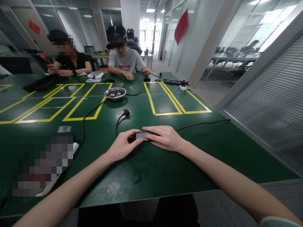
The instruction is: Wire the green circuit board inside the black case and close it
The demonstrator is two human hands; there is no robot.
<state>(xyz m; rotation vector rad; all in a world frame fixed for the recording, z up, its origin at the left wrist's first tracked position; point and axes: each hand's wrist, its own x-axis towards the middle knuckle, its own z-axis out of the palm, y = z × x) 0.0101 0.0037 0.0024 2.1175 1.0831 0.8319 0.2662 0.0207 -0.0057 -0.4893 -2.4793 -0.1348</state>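
A dark grey power adapter point(141, 136) lies on the green table in front of me. My left hand point(121, 145) grips its left end, with the thumb on the near side and the fingers curled behind. My right hand point(165, 137) is wrapped over the right end, fingertips on its top, so much of the adapter is covered. A black cord curves away from the left end to a power plug point(126, 113) beyond my left hand. From the right side a thin black cable point(203, 123) runs across the table.
A metal bowl point(115, 94) with small metal pieces stands mid-table, a black cord passing by it. Yellow tape marks outline rectangles. A blurred-out object point(47, 167) lies left. Across the table, one person point(126, 60) handles a cord; another person point(68, 60) sits farther left.
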